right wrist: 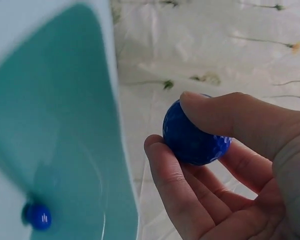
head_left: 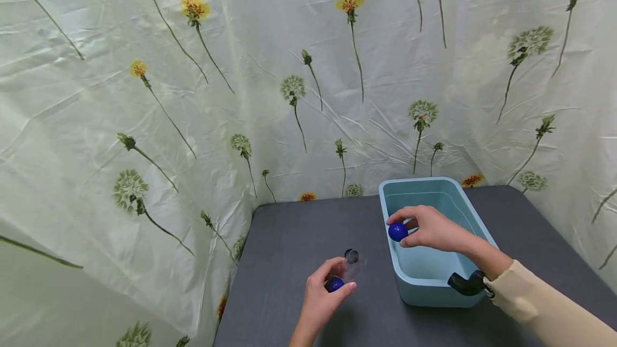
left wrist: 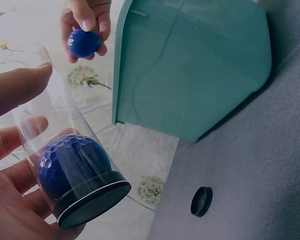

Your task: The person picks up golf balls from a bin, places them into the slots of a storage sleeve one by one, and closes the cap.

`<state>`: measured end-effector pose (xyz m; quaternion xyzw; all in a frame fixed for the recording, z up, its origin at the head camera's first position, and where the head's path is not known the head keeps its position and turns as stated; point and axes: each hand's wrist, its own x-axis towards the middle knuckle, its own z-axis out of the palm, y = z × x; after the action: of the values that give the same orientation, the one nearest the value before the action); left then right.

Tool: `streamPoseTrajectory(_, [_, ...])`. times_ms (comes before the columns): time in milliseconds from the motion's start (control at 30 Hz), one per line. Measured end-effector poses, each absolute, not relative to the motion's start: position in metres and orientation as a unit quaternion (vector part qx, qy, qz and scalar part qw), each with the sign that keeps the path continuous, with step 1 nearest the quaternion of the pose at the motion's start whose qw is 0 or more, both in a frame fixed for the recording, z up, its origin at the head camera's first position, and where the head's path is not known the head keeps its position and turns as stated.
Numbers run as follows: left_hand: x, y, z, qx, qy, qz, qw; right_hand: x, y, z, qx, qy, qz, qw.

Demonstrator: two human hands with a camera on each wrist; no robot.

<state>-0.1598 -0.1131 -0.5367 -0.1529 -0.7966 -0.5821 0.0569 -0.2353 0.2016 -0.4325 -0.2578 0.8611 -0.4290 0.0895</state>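
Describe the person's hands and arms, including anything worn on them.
Both hands are gloveless. Above the right hand, a plain, cream-coloured sleeve covers the forearm, and a curved black gadget sits at the wrist, by the cuff. The left hand shows no sleeve before the picture's edge cuts off the arm.

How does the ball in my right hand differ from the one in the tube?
The right hand pinches the bare ball directly; the left hand grips the clear tube around the tubed ball. The tubed ball sits by a black cap; the bare ball has none. Both are blue and dimpled.
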Motion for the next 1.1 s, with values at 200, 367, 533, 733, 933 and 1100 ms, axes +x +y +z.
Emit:
streamPoseTrajectory(200, [-0.159,-0.113,-0.535,-0.149,-0.800,-0.578,0.060,-0.217,0.177,-0.441,-0.264,0.836,-0.472,0.091])
streamPoseTrajectory(367, [-0.158,-0.112,-0.534,-0.158,-0.799,-0.578,0.060,-0.205,0.156,-0.445,-0.278,0.812,-0.500,0.114])
streamPoseTrajectory(533, [-0.156,-0.112,-0.533,-0.171,-0.799,-0.572,0.070,-0.198,0.144,-0.447,-0.283,0.799,-0.516,0.127])
streamPoseTrajectory(733, [-0.154,-0.111,-0.532,-0.181,-0.801,-0.566,0.074,-0.196,0.139,-0.446,-0.293,0.793,-0.517,0.137])
streamPoseTrajectory(933, [-0.154,-0.111,-0.532,-0.157,-0.805,-0.571,0.047,-0.195,0.137,-0.446,-0.297,0.791,-0.515,0.146])
streamPoseTrajectory(1100, [-0.155,-0.111,-0.533,-0.151,-0.808,-0.568,0.043,-0.195,0.137,-0.447,-0.300,0.793,-0.509,0.148])
